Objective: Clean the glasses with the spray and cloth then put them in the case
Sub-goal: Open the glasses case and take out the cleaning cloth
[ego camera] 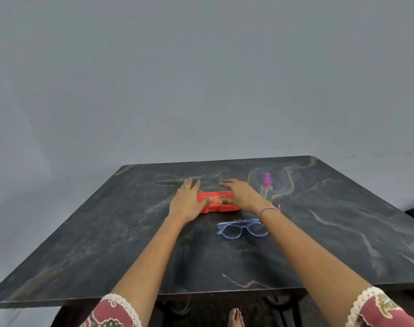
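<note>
Here left hand and right hand rest flat-fingered on red case; gold lettering illegible.

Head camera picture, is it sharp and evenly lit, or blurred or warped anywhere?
Head view: soft, even light, no hard shadows; the gold lettering on the red case is too blurred to read; the wide lens splays the table edges; no glare on the glasses.

The table was black marble veined with tan and grey. At centre frame, the case was red with gold lettering, the glasses pale translucent blue, and the spray bottle clear with a magenta top. At the bottom edge, the sleeves were maroon floral with cream lace trim.
</note>
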`<state>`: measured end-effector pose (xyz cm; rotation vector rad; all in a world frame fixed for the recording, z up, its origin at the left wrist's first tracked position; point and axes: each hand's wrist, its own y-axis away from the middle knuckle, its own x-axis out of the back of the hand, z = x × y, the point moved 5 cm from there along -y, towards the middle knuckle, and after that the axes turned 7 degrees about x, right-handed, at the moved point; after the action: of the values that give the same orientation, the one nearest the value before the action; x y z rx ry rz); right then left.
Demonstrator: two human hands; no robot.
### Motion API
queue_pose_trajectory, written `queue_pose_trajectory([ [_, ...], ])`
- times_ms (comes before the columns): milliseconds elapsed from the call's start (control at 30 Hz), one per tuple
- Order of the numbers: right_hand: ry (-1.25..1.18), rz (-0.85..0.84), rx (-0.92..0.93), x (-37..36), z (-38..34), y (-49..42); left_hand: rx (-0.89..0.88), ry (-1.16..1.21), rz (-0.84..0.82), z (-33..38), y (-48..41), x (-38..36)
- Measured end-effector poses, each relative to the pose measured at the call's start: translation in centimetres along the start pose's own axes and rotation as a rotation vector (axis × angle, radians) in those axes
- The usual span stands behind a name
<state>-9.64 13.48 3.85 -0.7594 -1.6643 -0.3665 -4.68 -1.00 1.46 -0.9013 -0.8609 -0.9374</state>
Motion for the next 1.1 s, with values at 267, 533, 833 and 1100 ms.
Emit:
queue_pose_trajectory([
  [267,-0.003,-0.050,-0.056,-1.4,1.1,-1.0,-0.021,0.116,-0.036,-1.4,-0.5,-1.4],
  [533,-0.089,-0.014,-0.073,-1.1,-0.3,-2.5,-0.024,0.200,0.067,-3.2,0.1,1.0],
  [833,-0.138,-0.012,-0.055,-3.1,-6.5,-5.2,0.103,0.235,0.142,-9.2,2.6,4.0],
  [1100,-0.188,0.076,-0.069,-7.0,-9.9,-6.1,0.172,0.297,0.213,-12.8,4.2,4.5],
])
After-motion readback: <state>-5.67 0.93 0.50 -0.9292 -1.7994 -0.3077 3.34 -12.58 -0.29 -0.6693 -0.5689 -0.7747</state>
